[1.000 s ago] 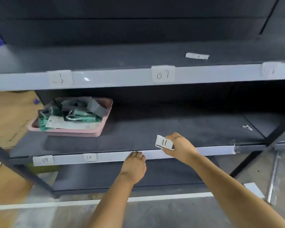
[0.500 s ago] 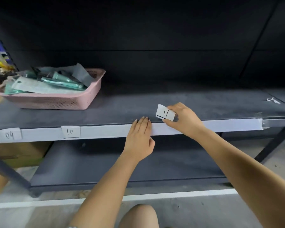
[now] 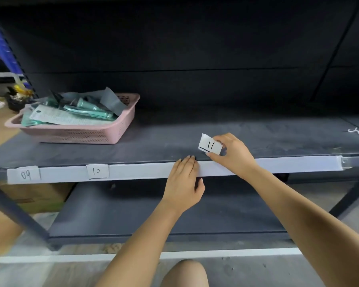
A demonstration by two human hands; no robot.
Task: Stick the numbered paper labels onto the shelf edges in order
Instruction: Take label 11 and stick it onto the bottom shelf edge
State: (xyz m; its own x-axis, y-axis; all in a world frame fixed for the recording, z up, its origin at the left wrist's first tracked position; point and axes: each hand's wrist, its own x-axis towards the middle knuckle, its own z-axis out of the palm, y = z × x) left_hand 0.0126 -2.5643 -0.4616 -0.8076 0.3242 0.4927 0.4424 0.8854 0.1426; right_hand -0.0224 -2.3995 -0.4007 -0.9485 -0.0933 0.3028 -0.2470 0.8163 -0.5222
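1. My right hand (image 3: pixel 233 155) pinched the label "11" (image 3: pixel 210 145), raised just above the white shelf edge (image 3: pixel 145 170).
2. My left hand (image 3: pixel 184 183) lay flat, fingers straight, on that edge at 7 o'clock from the label.
3. Labels "10" (image 3: pixel 97 171) and "09" (image 3: pixel 23 174) were stuck at 9 o'clock.
4. A pink basket (image 3: pixel 81 132) stood at 10 o'clock.

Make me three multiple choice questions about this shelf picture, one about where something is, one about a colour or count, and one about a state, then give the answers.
1. Where does the pink basket sit?
A. on the shelf, left of both hands
B. on the floor
C. right of the right hand

2. How many labels are already stuck on the white shelf edge?
A. none
B. two
C. four

3. What is the state of the label 11?
A. stuck flat on the edge
B. lying in the basket
C. pinched in the right hand above the edge

Answers:
1 A, it stands at the shelf's left.
2 B, label 09 and label 10.
3 C, held clear while the left hand rests on the edge.
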